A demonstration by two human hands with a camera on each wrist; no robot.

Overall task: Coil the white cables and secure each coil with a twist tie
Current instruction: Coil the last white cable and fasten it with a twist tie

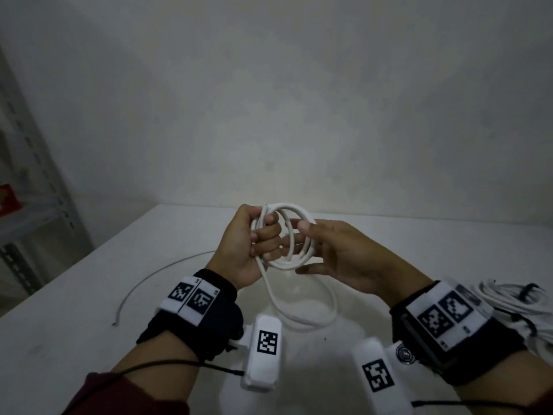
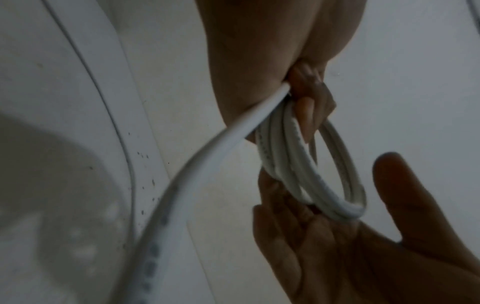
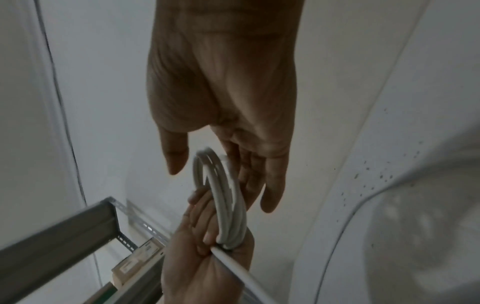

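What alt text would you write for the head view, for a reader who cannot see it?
The left hand grips a white cable coil above a white table, the open right hand steadying the loops. A loose tail hangs below; bundled cables lie far right.

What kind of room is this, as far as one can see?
Probably a storeroom or workshop corner: a plain white table against a bare wall, with a slotted metal shelving rack beside it holding boxes.
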